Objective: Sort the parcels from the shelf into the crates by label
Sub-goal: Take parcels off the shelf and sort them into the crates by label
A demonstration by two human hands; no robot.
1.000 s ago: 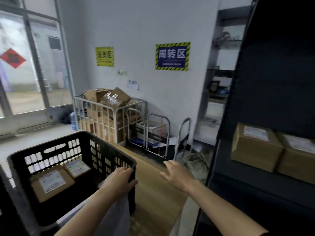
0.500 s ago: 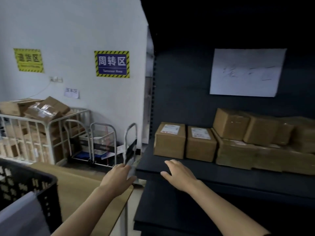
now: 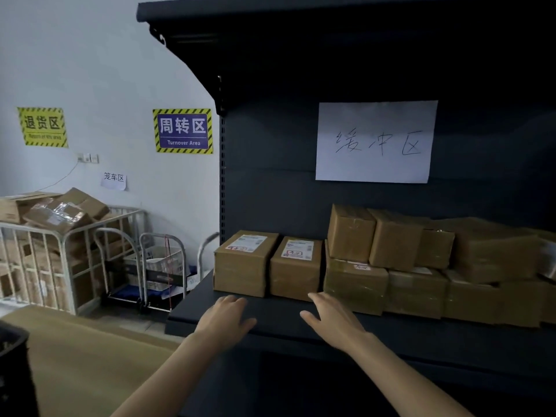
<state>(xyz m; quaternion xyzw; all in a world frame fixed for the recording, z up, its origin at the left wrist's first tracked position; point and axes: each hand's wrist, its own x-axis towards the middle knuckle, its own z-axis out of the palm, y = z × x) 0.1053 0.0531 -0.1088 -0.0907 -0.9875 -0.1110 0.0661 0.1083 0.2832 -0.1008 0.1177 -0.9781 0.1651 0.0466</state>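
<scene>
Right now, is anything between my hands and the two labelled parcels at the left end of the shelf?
Nothing visible. Only bare shelf board lies between the left hand and the leftmost parcel. The right hand reaches nearly to the front of the second parcel. Both hands are open and empty.

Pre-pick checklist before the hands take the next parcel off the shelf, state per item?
1. Hands free: left hand and right hand are open and hold nothing: ok.
2. Access: leftmost parcel and second parcel stand on the shelf with nothing on top: ok.
3. Labels: both face up, but the text is too small to read: cannot tell.
4. Neighbours: stacked boxes sit close beside the second parcel; whether they touch: cannot tell.
5. Target: black crate shows only a corner at lower left: cannot tell.
</scene>
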